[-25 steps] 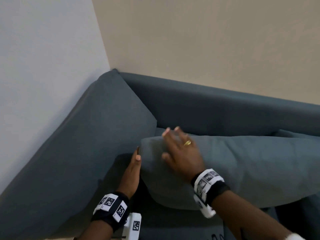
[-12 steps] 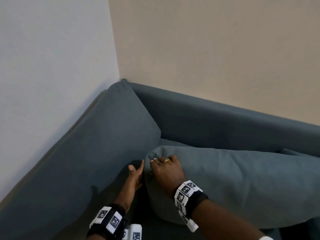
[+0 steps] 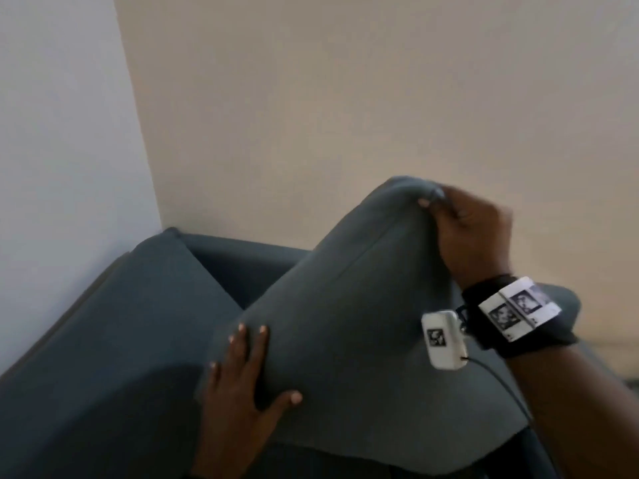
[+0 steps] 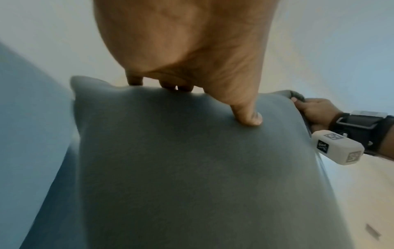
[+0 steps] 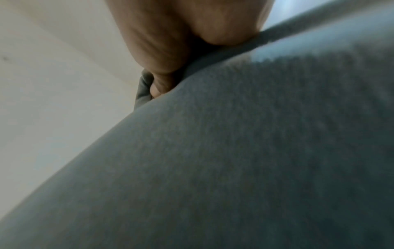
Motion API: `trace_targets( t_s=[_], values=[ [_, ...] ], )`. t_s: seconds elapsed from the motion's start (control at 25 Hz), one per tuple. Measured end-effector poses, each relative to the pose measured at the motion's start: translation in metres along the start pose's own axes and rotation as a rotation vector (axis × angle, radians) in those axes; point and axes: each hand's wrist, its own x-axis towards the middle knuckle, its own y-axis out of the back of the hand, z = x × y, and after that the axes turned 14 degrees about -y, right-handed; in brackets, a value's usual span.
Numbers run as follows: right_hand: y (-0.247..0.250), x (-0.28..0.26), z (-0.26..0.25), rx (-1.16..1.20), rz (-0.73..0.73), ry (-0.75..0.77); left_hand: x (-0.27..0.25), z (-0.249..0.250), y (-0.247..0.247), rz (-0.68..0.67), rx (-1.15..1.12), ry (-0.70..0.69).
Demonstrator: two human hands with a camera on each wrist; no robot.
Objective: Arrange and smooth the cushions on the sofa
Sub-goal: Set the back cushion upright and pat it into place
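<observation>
Cushion (image 3: 345, 323): I'm seeing it tilting up off the sofa (image 3: 103, 340), one corner raised in front of the wall (image 3: 345, 98).
Right hand (image 3: 470, 233): I'm pinching that raised corner, fingers curling round the fabric.
Left hand (image 3: 238, 392): I'm pressing flat on the cushion's lower face, fingers straight and spreading.

white wall (image 3: 62, 133), beige wall (image 3: 345, 98), meeting in corner

Cushion (image 3: 345, 326): plain dark blue-grey fabric, no print. Sofa (image 3: 103, 340): same blue-grey, plain. Rear wall (image 3: 345, 98) was beige; side wall (image 3: 62, 133) off-white. Wrist band (image 3: 518, 311) was black with white tags bearing black square markers.
</observation>
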Motion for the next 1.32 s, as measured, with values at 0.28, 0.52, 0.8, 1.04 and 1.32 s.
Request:
trace_targets(
  t_s=[0.28, 0.52, 0.8, 1.04, 1.32],
  values=[
    [0.126, 0.022, 0.114, 0.225, 0.252, -0.327, 0.097, 0.049, 0.068, 0.349, 0.149, -0.142],
    [0.163, -0.019, 0.211, 0.599, 0.220, -0.651, 0.155, 0.119, -0.010, 0.393, -0.455, 0.160],
    [0.223, 0.006, 0.233, 0.722, 0.297, -0.642, 0.189, 0.188, 0.007, 0.624, -0.480, 0.032],
    [0.221, -0.033, 0.241, 0.312, 0.225, -0.742, 0.146, 0.203, -0.032, 0.523, -0.490, 0.147],
    [0.142, -0.054, 0.090, -0.465, -0.433, -0.097, 0.133, 0.236, -0.020, 0.344, -0.564, -0.007]
  ],
)
